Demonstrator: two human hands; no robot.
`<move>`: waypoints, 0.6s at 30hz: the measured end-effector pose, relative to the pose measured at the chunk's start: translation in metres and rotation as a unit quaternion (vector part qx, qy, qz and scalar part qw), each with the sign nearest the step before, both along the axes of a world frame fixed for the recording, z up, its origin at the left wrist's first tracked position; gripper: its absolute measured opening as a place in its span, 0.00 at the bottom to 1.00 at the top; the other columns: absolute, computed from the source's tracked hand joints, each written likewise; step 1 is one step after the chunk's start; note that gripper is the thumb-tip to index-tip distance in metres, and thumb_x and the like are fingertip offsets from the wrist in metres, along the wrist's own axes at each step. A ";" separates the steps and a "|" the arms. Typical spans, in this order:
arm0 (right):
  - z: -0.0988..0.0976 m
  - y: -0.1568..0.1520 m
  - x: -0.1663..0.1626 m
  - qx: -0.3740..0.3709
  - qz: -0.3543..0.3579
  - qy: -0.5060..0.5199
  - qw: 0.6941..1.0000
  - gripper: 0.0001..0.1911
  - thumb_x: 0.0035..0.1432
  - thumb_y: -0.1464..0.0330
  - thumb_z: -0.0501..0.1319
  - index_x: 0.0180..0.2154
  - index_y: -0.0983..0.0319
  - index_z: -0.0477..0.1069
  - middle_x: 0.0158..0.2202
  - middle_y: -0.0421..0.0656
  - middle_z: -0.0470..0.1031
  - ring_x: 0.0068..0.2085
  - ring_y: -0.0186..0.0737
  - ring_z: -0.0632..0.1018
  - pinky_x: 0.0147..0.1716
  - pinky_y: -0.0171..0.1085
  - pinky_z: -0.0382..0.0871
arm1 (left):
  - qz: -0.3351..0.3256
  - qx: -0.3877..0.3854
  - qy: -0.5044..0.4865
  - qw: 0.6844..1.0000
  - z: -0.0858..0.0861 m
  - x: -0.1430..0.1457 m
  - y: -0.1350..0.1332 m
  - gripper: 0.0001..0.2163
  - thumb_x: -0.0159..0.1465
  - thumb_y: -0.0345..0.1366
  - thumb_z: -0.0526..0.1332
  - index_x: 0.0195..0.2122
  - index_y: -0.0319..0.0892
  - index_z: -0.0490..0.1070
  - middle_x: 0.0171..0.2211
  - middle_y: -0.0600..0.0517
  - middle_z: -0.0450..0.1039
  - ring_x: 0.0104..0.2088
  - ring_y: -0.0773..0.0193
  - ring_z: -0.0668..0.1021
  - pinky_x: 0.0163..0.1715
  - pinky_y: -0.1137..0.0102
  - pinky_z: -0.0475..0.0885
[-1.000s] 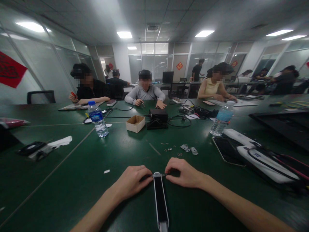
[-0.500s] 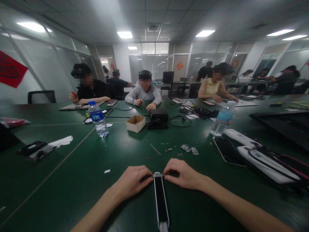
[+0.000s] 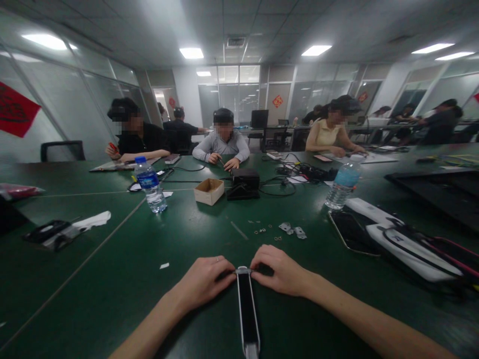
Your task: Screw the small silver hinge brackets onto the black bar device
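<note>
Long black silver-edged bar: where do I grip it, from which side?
Probably the long black silver-edged bar at its far capped end, pinched across the narrow width from both sides, where left hand and right hand touch; it lies flat.

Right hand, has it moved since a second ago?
No. The right hand stays at the far end of the black strip, no nearer the washers.

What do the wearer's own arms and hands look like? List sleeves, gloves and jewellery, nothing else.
Both hands are bare, with no gloves. The left hand wears a thin ring on one finger; the right hand shows no ring. The left forearm and right forearm are uncovered to the picture's edge: no sleeve, watch or bracelet is in view.
</note>
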State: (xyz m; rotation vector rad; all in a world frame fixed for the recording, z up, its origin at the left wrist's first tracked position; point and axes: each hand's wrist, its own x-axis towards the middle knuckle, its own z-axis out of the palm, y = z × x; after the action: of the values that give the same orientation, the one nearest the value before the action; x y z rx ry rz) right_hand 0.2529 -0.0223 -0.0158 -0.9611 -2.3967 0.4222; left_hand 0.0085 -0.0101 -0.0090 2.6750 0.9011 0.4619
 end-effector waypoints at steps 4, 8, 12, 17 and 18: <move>0.002 0.000 0.001 0.005 0.002 -0.008 1.000 0.03 0.57 0.71 0.63 0.36 0.63 0.73 0.34 0.43 0.75 0.37 0.38 0.73 0.37 0.36 0.66 | 0.000 0.001 -0.002 1.000 -0.001 0.000 0.000 0.06 0.68 0.35 0.57 0.40 0.41 0.73 0.33 0.52 0.74 0.31 0.66 0.76 0.30 0.75 0.68; 0.002 0.001 0.002 0.012 0.003 -0.013 1.000 0.04 0.57 0.70 0.63 0.36 0.63 0.73 0.34 0.43 0.75 0.37 0.38 0.73 0.36 0.37 0.66 | -0.002 0.003 0.001 1.000 0.000 0.000 0.000 0.06 0.67 0.34 0.57 0.41 0.41 0.72 0.33 0.52 0.74 0.30 0.67 0.76 0.30 0.75 0.68; 0.002 0.002 0.003 0.011 0.008 -0.012 1.000 0.04 0.57 0.70 0.63 0.36 0.63 0.74 0.34 0.42 0.75 0.37 0.38 0.73 0.37 0.37 0.66 | -0.002 0.008 0.001 1.000 0.001 0.000 -0.001 0.07 0.68 0.35 0.56 0.40 0.41 0.72 0.32 0.52 0.74 0.29 0.67 0.76 0.30 0.76 0.68; 0.000 0.003 0.004 0.008 0.010 -0.011 1.000 0.04 0.57 0.70 0.63 0.36 0.62 0.74 0.35 0.43 0.75 0.37 0.38 0.73 0.37 0.37 0.66 | -0.001 0.011 -0.001 1.000 0.000 -0.001 -0.001 0.07 0.68 0.35 0.55 0.41 0.41 0.72 0.33 0.52 0.74 0.31 0.67 0.76 0.30 0.76 0.68; 0.000 0.003 0.004 0.007 0.010 -0.011 1.000 0.04 0.57 0.70 0.63 0.36 0.62 0.74 0.35 0.43 0.75 0.37 0.38 0.73 0.37 0.37 0.66 | -0.001 0.010 0.001 1.000 0.000 -0.001 -0.001 0.07 0.68 0.35 0.56 0.41 0.41 0.72 0.33 0.52 0.74 0.31 0.67 0.76 0.30 0.76 0.68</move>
State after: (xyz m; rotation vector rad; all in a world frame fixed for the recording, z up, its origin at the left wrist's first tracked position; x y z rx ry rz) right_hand 0.2571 -0.0197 -0.0155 -0.9414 -2.4266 0.4045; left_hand 0.0078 -0.0112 -0.0089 2.6941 0.9001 0.4718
